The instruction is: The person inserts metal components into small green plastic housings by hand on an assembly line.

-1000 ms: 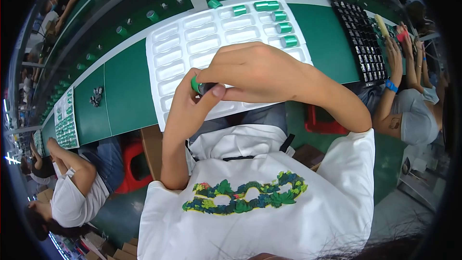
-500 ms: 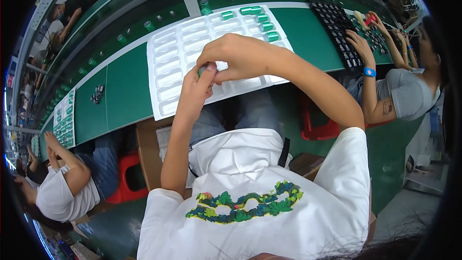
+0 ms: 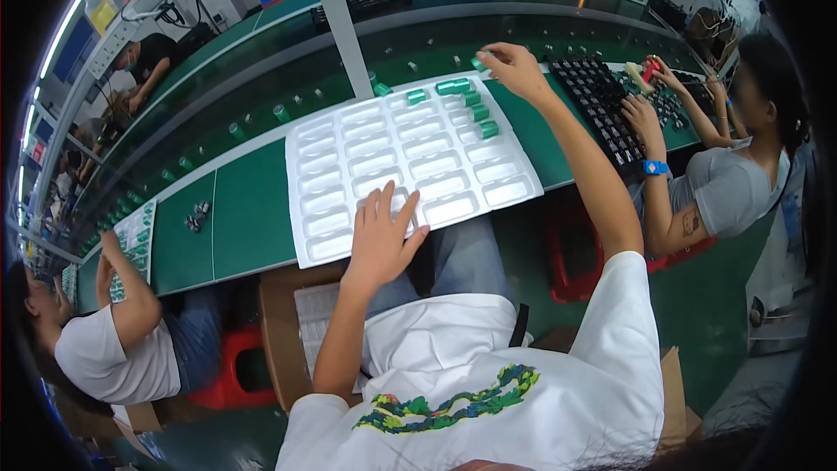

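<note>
A white moulded tray (image 3: 324, 183) with rows of oblong pockets lies on the green bench, its near edge reaching over my lap. Several green cylinders (image 3: 473, 112) fill pockets at its far right corner, and one more green cylinder (image 3: 416, 96) lies in the far row. Beyond that corner, my right hand (image 3: 514, 70) pinches a small green cylinder (image 3: 479, 63) in its fingertips. My left hand (image 3: 384, 235) is open, fingers spread over the tray's near part.
Green cylinders (image 3: 281, 112) stand along the conveyor belt behind the bench. A black tray (image 3: 593, 109) with a co-worker's hand beside it is to the right. Small dark parts (image 3: 197, 216) lie on the bench at left, where another person works at a filled tray (image 3: 139, 244).
My hands have parted from over the tray. The right has moved to the far right with a green cylinder; the left has opened and come down nearer me. The view has tilted up.
</note>
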### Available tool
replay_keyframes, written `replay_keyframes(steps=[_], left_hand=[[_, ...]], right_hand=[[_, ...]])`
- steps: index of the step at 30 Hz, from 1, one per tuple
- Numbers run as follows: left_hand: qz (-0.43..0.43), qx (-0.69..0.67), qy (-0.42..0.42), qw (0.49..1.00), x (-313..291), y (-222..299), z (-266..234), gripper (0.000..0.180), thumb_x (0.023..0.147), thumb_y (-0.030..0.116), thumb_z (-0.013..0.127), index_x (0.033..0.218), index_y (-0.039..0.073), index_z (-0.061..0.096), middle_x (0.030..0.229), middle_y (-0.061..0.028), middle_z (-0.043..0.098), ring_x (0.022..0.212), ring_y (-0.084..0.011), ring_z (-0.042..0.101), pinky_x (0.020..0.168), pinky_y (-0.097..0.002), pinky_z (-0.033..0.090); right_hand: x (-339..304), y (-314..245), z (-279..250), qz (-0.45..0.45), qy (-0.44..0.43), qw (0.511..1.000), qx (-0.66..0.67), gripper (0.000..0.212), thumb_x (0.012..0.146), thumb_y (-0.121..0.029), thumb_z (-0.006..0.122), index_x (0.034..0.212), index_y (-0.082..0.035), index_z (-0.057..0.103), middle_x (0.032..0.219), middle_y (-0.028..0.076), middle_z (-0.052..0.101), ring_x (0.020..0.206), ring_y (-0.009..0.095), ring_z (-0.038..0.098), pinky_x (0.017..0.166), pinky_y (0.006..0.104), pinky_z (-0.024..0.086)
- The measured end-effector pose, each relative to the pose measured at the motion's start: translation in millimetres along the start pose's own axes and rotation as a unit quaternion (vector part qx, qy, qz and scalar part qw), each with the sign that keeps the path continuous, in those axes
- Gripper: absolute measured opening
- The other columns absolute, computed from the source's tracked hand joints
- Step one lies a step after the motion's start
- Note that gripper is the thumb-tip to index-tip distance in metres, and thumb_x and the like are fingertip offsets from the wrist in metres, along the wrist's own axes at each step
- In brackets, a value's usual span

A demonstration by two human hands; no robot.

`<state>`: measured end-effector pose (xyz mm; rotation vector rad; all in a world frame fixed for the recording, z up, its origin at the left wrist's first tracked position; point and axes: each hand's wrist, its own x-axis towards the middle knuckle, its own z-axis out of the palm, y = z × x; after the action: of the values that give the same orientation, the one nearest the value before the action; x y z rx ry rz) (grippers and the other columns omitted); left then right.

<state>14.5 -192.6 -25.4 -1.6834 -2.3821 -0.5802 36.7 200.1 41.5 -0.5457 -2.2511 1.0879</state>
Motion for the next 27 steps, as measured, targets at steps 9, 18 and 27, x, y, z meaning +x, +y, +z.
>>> replay_keyframes(steps=[9, 18, 27], left_hand=[[-0.004, 0.016, -0.015, 1.0, 10, 7, -10, 0.053, 0.095, 0.038, 0.058, 0.141, 0.011, 0.053, 0.147, -0.0286, 0.038, 0.13, -0.0477, 0.039, 0.106, -0.0545, 0.031], [-0.032, -0.019, -0.082, 0.996, 15, 10, -20, 0.055, 0.093, 0.04, 0.061, 0.14, 0.012, 0.054, 0.147, -0.0285, 0.036, 0.133, -0.0466, 0.036, 0.11, -0.0522, 0.031], [0.03, -0.051, -0.141, 0.988, 102, -13, -53, 0.041, 0.09, 0.029, 0.067, 0.124, 0.007, 0.064, 0.119, -0.0242, 0.055, 0.107, -0.0403, 0.053, 0.09, -0.0468, 0.048]], right_hand=[[71, 81, 8, -0.024, 0.089, 0.979, -0.184, 0.042, 0.078, -0.024, 0.078, 0.112, -0.001, 0.069, 0.1, 0.018, 0.072, 0.093, 0.032, 0.071, 0.085, 0.0399, 0.055], [108, 85, 54, 0.011, -0.067, 0.947, -0.314, 0.039, 0.083, -0.032, 0.074, 0.112, -0.006, 0.068, 0.103, 0.017, 0.07, 0.103, 0.035, 0.065, 0.088, 0.0453, 0.052], [131, 70, 91, -0.168, -0.104, 0.869, -0.453, 0.038, 0.085, -0.042, 0.07, 0.099, -0.008, 0.072, 0.101, 0.013, 0.069, 0.109, 0.031, 0.058, 0.099, 0.0477, 0.035]])
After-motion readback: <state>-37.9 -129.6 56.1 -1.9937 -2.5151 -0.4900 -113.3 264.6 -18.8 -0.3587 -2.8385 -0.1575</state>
